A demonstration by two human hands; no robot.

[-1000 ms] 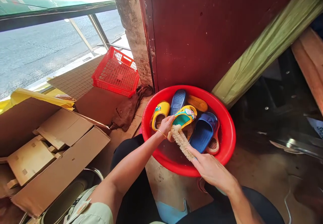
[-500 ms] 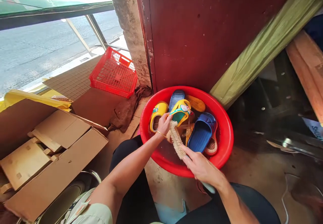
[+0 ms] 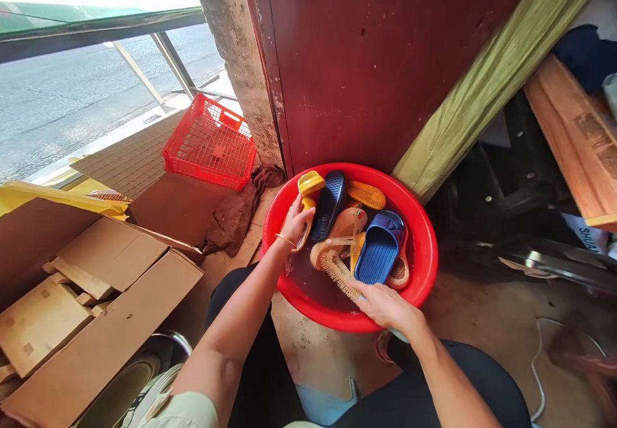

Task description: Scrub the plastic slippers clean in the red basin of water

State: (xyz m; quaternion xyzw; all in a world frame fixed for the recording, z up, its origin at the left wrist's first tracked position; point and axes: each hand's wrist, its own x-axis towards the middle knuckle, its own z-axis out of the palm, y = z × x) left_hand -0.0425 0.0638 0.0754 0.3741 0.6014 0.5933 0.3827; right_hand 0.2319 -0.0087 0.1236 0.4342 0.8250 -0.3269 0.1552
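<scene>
A red basin (image 3: 430, 267) with dark water holds several sandals. My left hand (image 3: 293, 223) is at the basin's left side, thumb and fingers closed around a yellow clog (image 3: 311, 182). Part of another yellow shoe shows beneath the hand. My right hand (image 3: 385, 306) grips a scrub brush (image 3: 340, 275) with beige bristles, low over the front of the basin. The bristles are close to a tan sandal (image 3: 349, 224). A blue slipper (image 3: 380, 248) lies right of the brush, and a dark blue slipper (image 3: 330, 206) leans near the middle. A yellow-orange sole (image 3: 366, 194) shows at the back.
A red plastic crate (image 3: 209, 145) and a brown cloth (image 3: 236, 219) lie left of the basin. An open cardboard box (image 3: 130, 315) with wooden pieces stands nearer on the left. Behind the basin rises a dark red panel (image 3: 357, 74), with a greenish draped sheet (image 3: 463, 119) beside it.
My left hand has moved left and up with the yellow clog, turning it over. The brush has come away from the clog and is slightly lower. The tan sandal is now more exposed.
</scene>
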